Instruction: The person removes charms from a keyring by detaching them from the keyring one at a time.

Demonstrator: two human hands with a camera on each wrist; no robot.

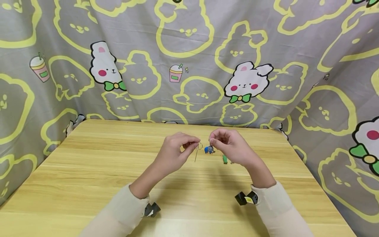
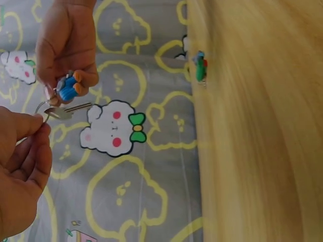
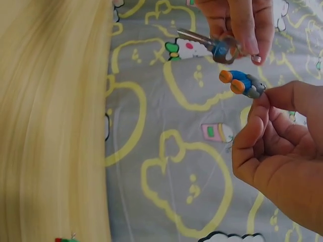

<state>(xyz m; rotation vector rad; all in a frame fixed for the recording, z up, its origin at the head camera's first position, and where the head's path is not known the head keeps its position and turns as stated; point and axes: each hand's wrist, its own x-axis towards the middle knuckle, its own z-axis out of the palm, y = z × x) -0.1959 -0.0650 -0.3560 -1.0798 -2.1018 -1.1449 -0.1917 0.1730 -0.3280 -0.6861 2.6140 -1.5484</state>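
Just above the table, my left hand [image 1: 179, 148] pinches a metal key ring [image 1: 200, 145] between thumb and fingertips. A silver key [image 2: 60, 112] hangs from that ring; its head looks bluish in the right wrist view. Opposite, my right hand [image 1: 231, 144] pinches a small blue and grey figurine charm [image 3: 242, 82] with orange feet by its top end. Only a narrow gap separates the charm from the key ring. Whatever fastener is on the charm is hidden by the right fingertips.
A small green figurine [image 1: 225, 159] lies on the wooden table [image 1: 88, 164] below the right hand, with a tiny metal piece [image 1: 232, 162] beside it. Behind the table hangs a grey curtain [image 1: 142, 33] with yellow cartoon outlines.
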